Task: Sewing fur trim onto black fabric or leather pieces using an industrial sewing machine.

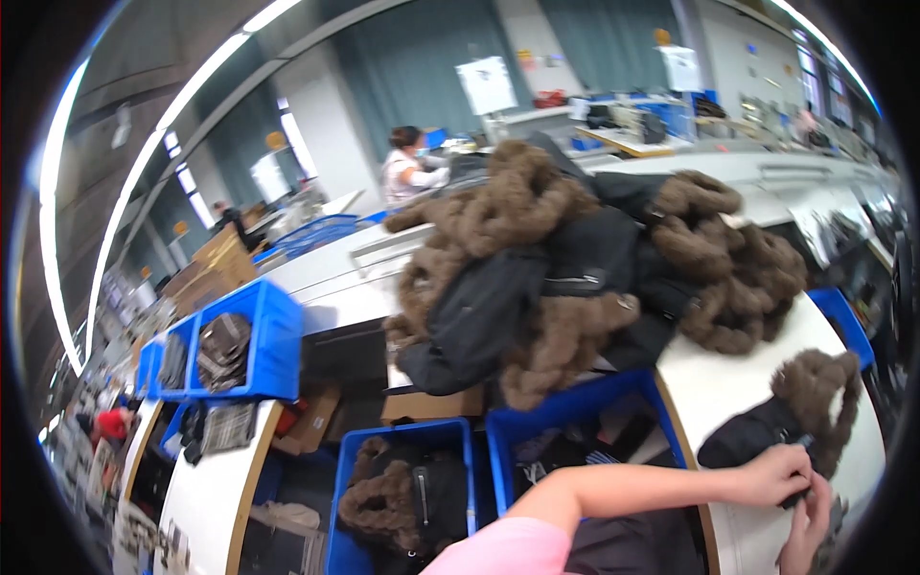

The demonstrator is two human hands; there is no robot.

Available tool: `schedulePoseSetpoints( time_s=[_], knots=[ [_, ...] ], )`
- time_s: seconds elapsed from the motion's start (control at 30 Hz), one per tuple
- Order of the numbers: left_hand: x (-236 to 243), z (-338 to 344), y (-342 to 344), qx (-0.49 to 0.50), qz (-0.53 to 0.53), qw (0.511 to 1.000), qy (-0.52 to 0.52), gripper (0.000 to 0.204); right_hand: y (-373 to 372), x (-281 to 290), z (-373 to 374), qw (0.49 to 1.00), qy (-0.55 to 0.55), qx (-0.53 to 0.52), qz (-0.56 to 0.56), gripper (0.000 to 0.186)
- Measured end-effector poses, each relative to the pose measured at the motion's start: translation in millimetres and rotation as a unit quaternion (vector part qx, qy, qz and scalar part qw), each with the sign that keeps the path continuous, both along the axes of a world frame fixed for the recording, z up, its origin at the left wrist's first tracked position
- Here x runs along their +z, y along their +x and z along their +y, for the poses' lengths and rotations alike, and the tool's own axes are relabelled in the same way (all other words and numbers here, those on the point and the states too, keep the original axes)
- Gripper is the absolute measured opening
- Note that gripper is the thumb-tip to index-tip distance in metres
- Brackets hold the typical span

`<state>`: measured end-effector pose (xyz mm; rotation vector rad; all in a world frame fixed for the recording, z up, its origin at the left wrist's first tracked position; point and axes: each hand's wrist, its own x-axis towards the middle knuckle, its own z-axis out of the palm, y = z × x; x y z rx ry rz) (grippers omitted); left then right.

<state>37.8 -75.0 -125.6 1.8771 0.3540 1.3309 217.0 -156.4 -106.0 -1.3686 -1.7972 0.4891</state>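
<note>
At the lower right, my left hand is closed, its fingertips pinching a small dark piece of cloth. Right against it is my right hand, with its fingers raised to the same dark piece. Just beyond both hands, a black fabric piece with a brown fur trim lies on the white tabletop. I cannot make out whether the pinched cloth belongs to it. My bare left forearm, in a pink sleeve, crosses in front of the table from the lower centre.
A large heap of black garments with brown fur trims covers the table ahead. Below it stand a blue bin with fur-trimmed pieces and another blue bin. More blue crates stand left. A person works farther back.
</note>
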Motion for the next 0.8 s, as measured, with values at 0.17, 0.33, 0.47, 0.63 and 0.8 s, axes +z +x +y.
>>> schedulePoseSetpoints(
  time_s=[0.17,0.33,0.47,0.63,0.8],
  knots=[
    [26,-10,-43,-0.042,0.112,0.993,-0.008,0.012,-27,29,0,0.994,0.013,0.098,0.048,0.018],
    [47,-7,-54,-0.163,0.229,0.925,-0.257,0.017,-5,42,6,0.975,-0.121,0.176,0.054,0.021],
    [52,-9,-52,-0.18,0.237,0.902,-0.312,0.02,-1,58,6,0.967,-0.188,0.169,0.027,0.017],
    [55,-16,-52,-0.164,0.249,0.904,-0.307,0.021,2,54,9,0.955,-0.207,0.209,0.031,0.015],
    [54,-14,-55,-0.127,0.233,0.904,-0.335,0.019,-6,50,12,0.936,-0.27,0.19,0.122,0.022]
  ],
)
